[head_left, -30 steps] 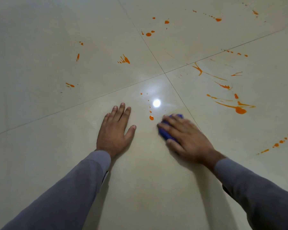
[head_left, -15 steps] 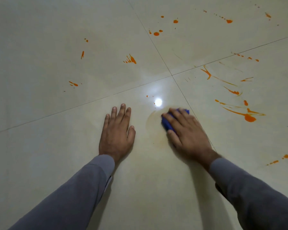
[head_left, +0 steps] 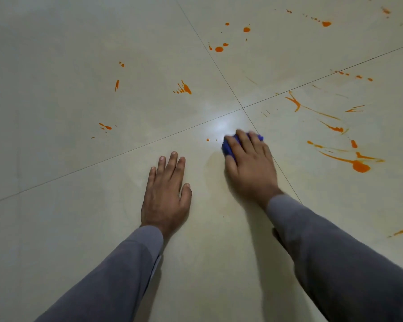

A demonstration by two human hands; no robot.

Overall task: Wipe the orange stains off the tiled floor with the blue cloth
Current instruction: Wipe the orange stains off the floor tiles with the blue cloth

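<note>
- Your right hand [head_left: 249,168] sits just right of frame centre, fingers draped over the blue cloth [head_left: 229,148] and pressing it onto the tiled floor [head_left: 56,194]. Can't tell if the fingers actually curl round the wad or just push down on it; they look mostly straight, close together, a bit blurred.
- The cloth is mostly hidden under that hand, only poking out at the fingertips and along the left edge, right beside where the grout lines cross.
- Your left hand [head_left: 166,194] is flat on the tile lower centre, fingers straight and slightly apart, thumb out, holding nothing. Looks like you're just propping yourself on it, which is fine.
- Closest target is the tiny orange drop [head_left: 208,139] just left of the cloth. I'd sweep over that one next.
- There's a faint yellowish smear [head_left: 213,168] on the tile between your hands. Looks like thinned-out residue to me, so I'd go over it with a clean face of the cloth, otherwise you're probably just spreading it.
- Keep the pressure even and drag inward toward the stain rather than outward.
- Lots left: the big streaky splatter [head_left: 358,166] at middle right, the blobs [head_left: 219,49] at upper centre, the splash [head_left: 185,89] above your left hand, and small marks [head_left: 106,127] on the left. Early days, I reckon.
- Containers: none in view. No bucket, no bowl, nothing to rinse in, so refold the cloth as it loads up.
</note>
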